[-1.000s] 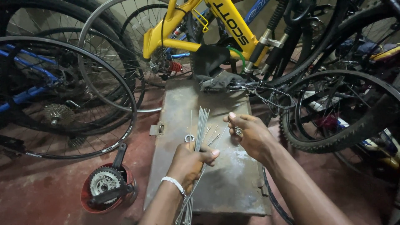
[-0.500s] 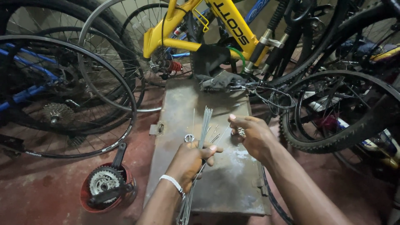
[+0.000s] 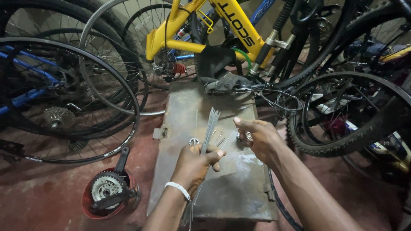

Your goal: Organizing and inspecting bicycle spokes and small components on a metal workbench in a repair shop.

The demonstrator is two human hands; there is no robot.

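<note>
Spokes (image 3: 209, 126), lower ends hidden by left hand (image 3: 195, 164)

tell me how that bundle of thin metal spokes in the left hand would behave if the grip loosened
The spokes look like long, thin, smooth wires, so they would probably slip and fan apart; their tips already splay. Each likely flexes a little, being so slender. The left hand clamps them low down, so the bundle may tip onto the metal box lid and roll.

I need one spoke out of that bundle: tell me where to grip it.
Grip a spoke near its free upper tip, where the spoke bundle fans apart above the left hand. Come from the right with the right hand; lower down, the left fingers clamp them together.
</note>
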